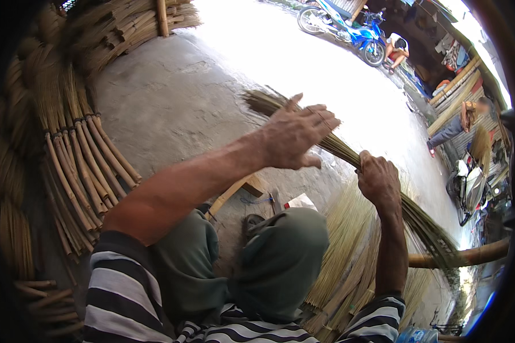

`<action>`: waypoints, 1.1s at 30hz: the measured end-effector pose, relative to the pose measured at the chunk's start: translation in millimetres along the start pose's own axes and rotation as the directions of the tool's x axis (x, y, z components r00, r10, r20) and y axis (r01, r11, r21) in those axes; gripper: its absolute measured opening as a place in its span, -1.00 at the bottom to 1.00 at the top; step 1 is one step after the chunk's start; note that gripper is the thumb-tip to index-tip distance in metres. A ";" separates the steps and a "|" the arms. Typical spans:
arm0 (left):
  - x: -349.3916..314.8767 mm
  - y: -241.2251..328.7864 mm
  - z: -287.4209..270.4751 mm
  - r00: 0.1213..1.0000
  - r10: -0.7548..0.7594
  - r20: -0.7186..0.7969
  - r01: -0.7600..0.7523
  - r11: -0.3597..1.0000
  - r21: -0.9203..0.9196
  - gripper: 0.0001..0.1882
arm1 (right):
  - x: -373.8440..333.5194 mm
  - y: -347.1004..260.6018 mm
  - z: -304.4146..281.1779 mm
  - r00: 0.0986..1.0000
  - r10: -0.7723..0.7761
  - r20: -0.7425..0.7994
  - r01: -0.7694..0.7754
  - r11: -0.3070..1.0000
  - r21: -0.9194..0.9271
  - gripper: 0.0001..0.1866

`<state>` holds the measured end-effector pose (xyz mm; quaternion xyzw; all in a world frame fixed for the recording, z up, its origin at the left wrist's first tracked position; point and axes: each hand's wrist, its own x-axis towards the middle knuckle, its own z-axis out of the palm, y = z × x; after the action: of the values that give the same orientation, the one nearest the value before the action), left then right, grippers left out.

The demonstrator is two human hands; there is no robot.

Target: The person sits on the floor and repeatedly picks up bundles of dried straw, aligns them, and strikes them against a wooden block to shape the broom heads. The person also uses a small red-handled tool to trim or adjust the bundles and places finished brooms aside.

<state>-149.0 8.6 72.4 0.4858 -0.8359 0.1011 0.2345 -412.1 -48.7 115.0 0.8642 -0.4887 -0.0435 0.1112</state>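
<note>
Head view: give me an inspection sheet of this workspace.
Surface: rough grey floor, glaring white ahead.
Job's things: straw bundle held up; loose straw at the right.
Clutter: wooden block ahead; bamboo-handled brooms at the left.
Hands: left hand open over the bundle; right hand closed around it.
Cables: thin blue strand near the block; cord or wire unclear.
Surroundings: blue motorcycle with a person beside it; another person at the right.
</note>
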 end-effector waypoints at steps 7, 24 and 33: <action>-18.5 -2.3 -9.0 0.986 -0.165 0.025 0.166 0.957 -0.240 -0.45 | -6.1 -94.5 -84.1 0.952 -0.298 -0.065 0.293 0.954 -0.069 -0.93; -153.3 -168.4 -161.5 0.356 -0.741 -0.570 0.310 0.669 -0.676 -0.83 | -148.0 -79.5 8.4 0.968 -0.129 -0.214 0.241 0.714 0.657 -0.48; -245.9 -188.6 -52.1 0.290 -0.797 -0.529 0.405 0.604 -0.687 -0.83 | -144.6 -90.5 38.8 0.956 -0.019 -0.292 0.227 0.677 0.700 -0.43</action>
<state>131.2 121.6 -14.0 0.6039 -0.3736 0.0248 0.7036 -418.6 114.0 51.2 0.8662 -0.3870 0.2599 -0.1802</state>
